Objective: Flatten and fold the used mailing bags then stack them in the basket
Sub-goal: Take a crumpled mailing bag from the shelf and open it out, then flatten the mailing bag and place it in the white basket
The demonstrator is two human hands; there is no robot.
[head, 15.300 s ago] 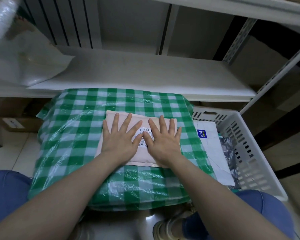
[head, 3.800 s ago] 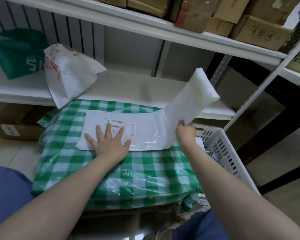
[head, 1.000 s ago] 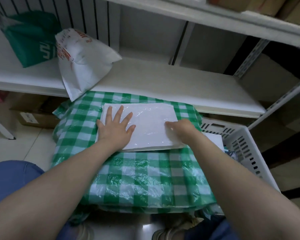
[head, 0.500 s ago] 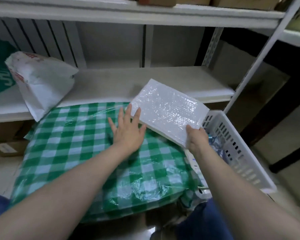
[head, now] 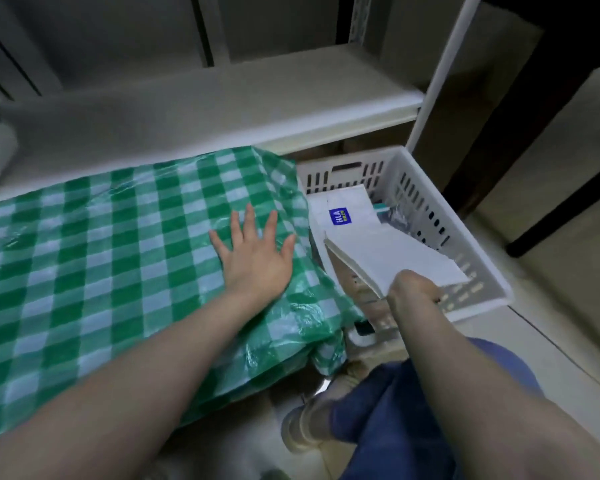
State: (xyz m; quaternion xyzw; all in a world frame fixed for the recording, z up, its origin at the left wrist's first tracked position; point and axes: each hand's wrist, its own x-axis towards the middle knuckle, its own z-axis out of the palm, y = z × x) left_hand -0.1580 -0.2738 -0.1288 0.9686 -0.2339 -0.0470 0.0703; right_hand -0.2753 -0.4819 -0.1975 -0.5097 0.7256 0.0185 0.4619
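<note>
The right hand (head: 411,289) grips the folded bag (head: 395,261) by its near edge, holding it tilted over the basket (head: 465,216), above a bag with a blue label (head: 340,216). The left hand (head: 257,258) lies flat, fingers spread, on the checked cloth (head: 101,254).

Plastic cover (head: 101,254): checked throughout in green and white squares.
Basket (head: 392,174): white, its walls patterned with rows of dark slots.
Folded mailing bag (head: 402,261): plain white.
Second mailing bag (head: 350,202): white, marked by a blue label (head: 339,216) with white lettering and a yellow touch.
Shelf (head: 257,109): off-white.
Trousers (head: 395,420): blue.
Shoe (head: 302,431): beige.
</note>
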